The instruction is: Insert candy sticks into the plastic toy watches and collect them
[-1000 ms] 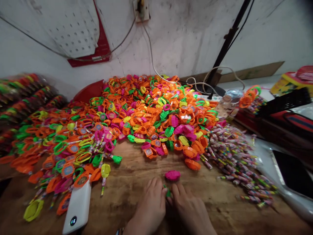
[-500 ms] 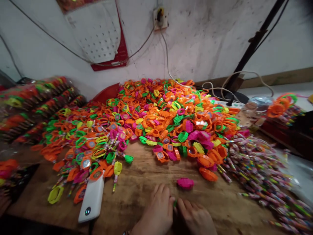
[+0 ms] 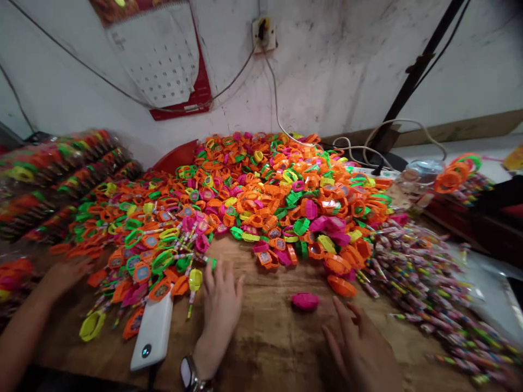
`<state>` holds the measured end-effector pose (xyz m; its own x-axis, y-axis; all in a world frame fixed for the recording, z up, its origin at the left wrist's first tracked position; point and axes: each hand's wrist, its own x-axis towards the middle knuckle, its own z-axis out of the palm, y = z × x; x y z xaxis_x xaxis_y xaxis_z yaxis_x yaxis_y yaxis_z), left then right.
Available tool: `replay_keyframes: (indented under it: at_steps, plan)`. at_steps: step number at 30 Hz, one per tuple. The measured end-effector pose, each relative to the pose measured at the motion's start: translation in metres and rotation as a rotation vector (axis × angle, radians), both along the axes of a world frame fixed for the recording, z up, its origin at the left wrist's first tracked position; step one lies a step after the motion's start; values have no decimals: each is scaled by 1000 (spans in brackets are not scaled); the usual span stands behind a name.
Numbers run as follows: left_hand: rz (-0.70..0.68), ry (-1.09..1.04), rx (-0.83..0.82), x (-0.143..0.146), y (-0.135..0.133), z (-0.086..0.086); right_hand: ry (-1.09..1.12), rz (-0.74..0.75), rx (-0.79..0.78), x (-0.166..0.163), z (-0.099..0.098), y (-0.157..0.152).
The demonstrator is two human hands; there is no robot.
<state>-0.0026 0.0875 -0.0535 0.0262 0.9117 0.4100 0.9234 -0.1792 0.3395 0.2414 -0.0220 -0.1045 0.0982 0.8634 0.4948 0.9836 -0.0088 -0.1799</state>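
My left hand (image 3: 223, 296), with a wristwatch (image 3: 188, 374) on its wrist, reaches over the wooden table with its fingers spread. Its fingertips are at a small green plastic piece (image 3: 213, 263) on the edge of the pile; whether they touch it I cannot tell. My right hand (image 3: 362, 340) is open above the table, thumb and fingers apart, nothing visible in it. Just left of and beyond it lies a magenta toy watch (image 3: 304, 301). An orange toy watch (image 3: 341, 286) sits just past its fingertips.
A big heap of toy watches (image 3: 265, 201) spreads along the wall. Many wrapped candy sticks (image 3: 425, 283) lie at right. A white power bank (image 3: 152, 332) rests at front left. Bagged bundles (image 3: 61, 169) are stacked at far left, where another person's hand (image 3: 67, 277) reaches in.
My hands have parted from around a small green item; the left moved left and forward to the pile, the right moved right and opened. Another person's hand has come in at left.
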Motion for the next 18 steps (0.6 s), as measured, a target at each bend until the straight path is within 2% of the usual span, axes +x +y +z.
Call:
replay_keyframes:
  at_steps: [3,5,8,12,18]
  plan:
    - [-135,-146,-144,26,7,-30,-80,-151,-113,18,-15,0]
    - [-160,-200,-172,41,16,-40,-140,-211,-177,27,-21,0]
    - [-162,-309,-207,56,30,-40,-186,-216,-228,37,-26,3]
    - [-95,-509,-254,66,42,-37,-167,-278,-157,47,-23,13]
    - [-61,-990,-459,66,35,-37,-203,-409,-234,68,-20,16]
